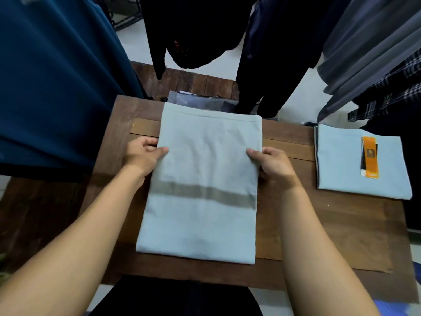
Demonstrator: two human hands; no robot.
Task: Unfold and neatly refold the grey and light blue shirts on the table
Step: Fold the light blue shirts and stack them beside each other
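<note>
The left hand (142,155) and right hand (272,165) each pinch a side edge of the light blue shirt (200,179), a long panel flat on the tabletop (319,224) seemingly awaiting its final cross-fold; right of it a tagged shirt (341,160) lies folded, beyond it a grey garment (193,101).

Two shirts on a table (341,236)
The middle shirt (200,179) lies before the person; the other shirt (341,160) sits at two o'clock, a tag (370,156) on it.

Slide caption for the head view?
Left hand and right hand pinch opposite edges of the light blue shirt on the wooden table; second folded shirt beside it.
</note>
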